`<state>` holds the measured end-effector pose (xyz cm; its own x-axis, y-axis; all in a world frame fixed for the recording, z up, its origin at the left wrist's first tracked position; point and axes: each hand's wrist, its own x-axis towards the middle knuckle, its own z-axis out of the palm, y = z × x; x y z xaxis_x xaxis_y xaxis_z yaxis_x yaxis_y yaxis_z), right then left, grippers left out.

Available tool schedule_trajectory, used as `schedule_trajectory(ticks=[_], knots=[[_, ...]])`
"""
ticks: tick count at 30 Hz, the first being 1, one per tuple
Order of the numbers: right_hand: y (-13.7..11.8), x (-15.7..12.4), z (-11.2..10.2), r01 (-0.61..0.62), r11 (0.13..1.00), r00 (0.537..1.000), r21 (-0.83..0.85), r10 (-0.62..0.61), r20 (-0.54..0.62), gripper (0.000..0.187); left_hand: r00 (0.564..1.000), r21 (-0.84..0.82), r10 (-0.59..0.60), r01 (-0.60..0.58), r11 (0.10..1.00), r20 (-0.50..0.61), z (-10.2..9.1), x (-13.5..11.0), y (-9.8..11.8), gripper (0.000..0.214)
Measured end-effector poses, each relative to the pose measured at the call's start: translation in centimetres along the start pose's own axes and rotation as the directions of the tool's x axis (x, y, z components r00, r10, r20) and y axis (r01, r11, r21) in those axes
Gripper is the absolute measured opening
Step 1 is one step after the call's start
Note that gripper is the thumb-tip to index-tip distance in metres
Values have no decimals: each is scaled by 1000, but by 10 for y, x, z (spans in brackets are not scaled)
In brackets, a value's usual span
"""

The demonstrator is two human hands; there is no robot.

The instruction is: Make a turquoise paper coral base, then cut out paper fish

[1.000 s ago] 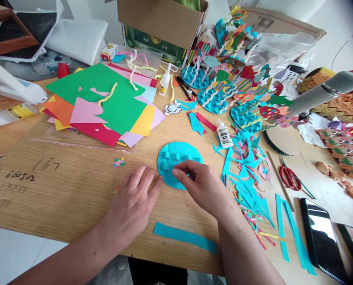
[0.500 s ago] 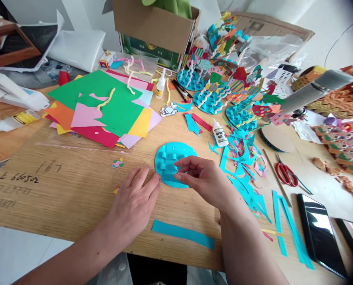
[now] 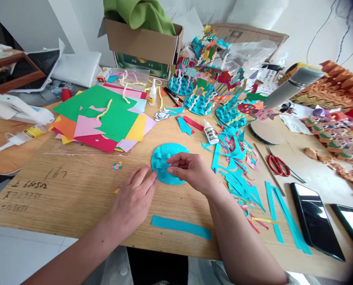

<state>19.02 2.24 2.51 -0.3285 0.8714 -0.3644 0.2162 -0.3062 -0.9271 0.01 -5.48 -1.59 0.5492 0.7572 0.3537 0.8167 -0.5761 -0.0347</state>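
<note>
A round blue paper disc lies on the table, with raised strips of blue paper arching across it and small white dots near its far edge. My left hand rests flat with fingers stretched, their tips at the disc's left edge. Over the disc's right half, the thumb and forefinger of my right hand are bent together around a blue paper loop; the exact contact is hard to see. Nearer to me lies a loose blue paper strip. Small coloured paper dots sit left of the disc.
Coloured paper sheets are stacked at the left. A white glue bottle, blue scraps, red-handled scissors and a phone lie rightward. Finished blue discs with paper fish stand behind, near a cardboard box.
The camera view has shifted slightly, so the scene sits a little further left. Both hands keep nearly the same pose at the disc.
</note>
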Motion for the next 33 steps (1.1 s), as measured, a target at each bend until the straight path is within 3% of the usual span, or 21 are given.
schedule_trajectory(ticks=[9,17,26,33], knots=[[2,0,1,45,999,999,-18,-45,-13,24,998,-92,-15,9,996,-60,5,-1,-3,39],[5,1,-1,94,993,996,-66,-94,-3,16,999,-70,-12,9,997,-38,8,1,-3,39],[5,3,-10,103,993,995,-48,-102,20,17,1000,-5,9,-9,1000,11,6,1,-2,40],[2,2,-14,81,997,997,-9,-81,1,22,999,-112,-28,31,993,29,2,6,-4,43]])
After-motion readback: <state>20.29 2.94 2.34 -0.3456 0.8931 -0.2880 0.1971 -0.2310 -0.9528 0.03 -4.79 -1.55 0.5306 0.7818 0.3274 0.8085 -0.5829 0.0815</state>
